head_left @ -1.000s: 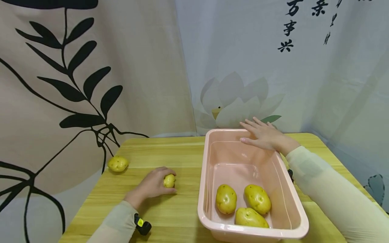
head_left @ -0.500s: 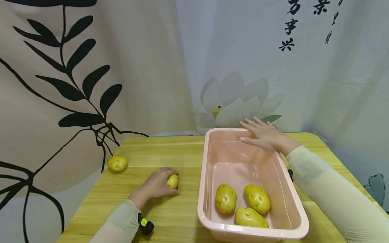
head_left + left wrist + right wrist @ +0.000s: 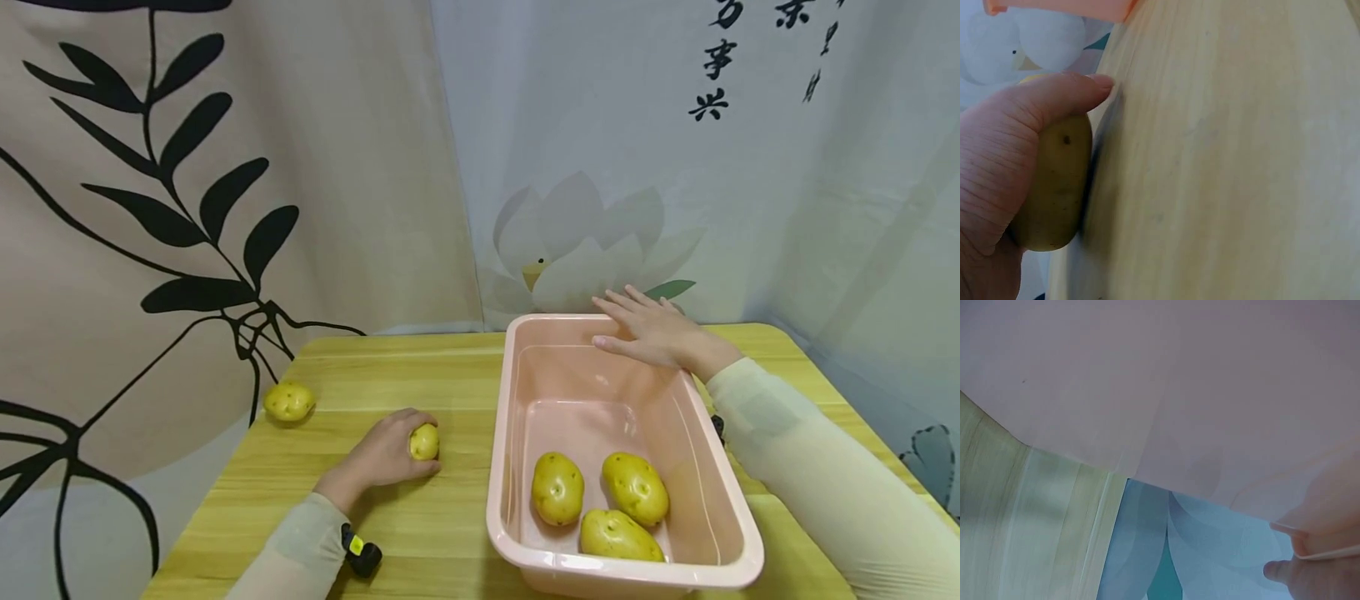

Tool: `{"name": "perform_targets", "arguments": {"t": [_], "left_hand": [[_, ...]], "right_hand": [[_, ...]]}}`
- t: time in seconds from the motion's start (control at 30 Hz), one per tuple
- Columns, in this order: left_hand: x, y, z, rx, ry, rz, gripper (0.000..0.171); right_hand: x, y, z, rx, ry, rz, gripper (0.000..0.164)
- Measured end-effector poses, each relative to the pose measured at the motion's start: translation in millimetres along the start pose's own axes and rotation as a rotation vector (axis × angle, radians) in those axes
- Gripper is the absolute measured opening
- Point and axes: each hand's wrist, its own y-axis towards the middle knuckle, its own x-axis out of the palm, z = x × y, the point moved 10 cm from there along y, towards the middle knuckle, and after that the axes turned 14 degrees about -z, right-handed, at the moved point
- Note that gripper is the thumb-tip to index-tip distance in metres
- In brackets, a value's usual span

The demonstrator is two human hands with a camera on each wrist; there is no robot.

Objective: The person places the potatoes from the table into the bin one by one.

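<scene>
My left hand point(image 3: 386, 450) grips a yellow potato point(image 3: 424, 442) low over the table, left of the pink plastic tub point(image 3: 501, 467). The left wrist view has my thumb bent across this potato point(image 3: 1060, 181), close beside the wooden surface; whether it touches the wood I cannot tell. My right hand point(image 3: 652, 329) rests on the tub's far right rim with its fingers straight and spread. Inside the tub, toward its near end, lie three potatoes point(image 3: 558, 489). The tub's pale wall point(image 3: 1166, 381) fills most of the right wrist view, with part of a finger point(image 3: 1316, 575) by the rim.
Another potato point(image 3: 289, 402) lies at the left edge of the wooden table point(image 3: 420, 367). A printed cloth curtain point(image 3: 360, 167) hangs directly behind the table. On my left wrist sits a small black device point(image 3: 363, 557).
My left hand and the potato it grips shifted slightly right over the first half second, then stayed almost still. The right hand and the tub have kept their places.
</scene>
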Motion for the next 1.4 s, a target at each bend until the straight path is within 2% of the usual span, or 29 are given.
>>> {"name": "perform_targets", "arguments": {"t": [0.13, 0.4, 0.5, 0.67, 1.0, 1.2, 1.4], "left_hand": [[-1.9, 0.8, -0.4, -0.011, 0.008, 0.041, 0.054], [-2.3, 1.7, -6.6, -0.077, -0.023, 0.084, 0.053], [-2.9, 2.4, -8.4, -0.089, -0.076, 0.098, 0.055], [-3.0, 3.2, -13.1, -0.093, -0.218, 0.120, 0.057], [-13.1, 5.1, -10.8, -0.009, -0.450, 0.237, 0.041], [-20.3, 1.0, -5.0, 0.016, -0.562, 0.261, 0.034], [-42.3, -9.2, 19.3, 0.072, -0.695, 0.274, 0.029]], "right_hand": [[-1, 0, -1, 0.001, 0.001, 0.000, 0.082], [0, 0, -1, -0.002, -0.001, -0.005, 0.082], [0, 0, -1, -0.001, 0.002, -0.008, 0.082], [0, 0, -2, -0.001, 0.007, -0.012, 0.082], [0, 0, -1, 0.004, 0.005, -0.015, 0.081], [0, 0, -2, 0.006, -0.001, -0.017, 0.081], [0, 0, -1, 0.005, 0.002, -0.013, 0.081]]}}
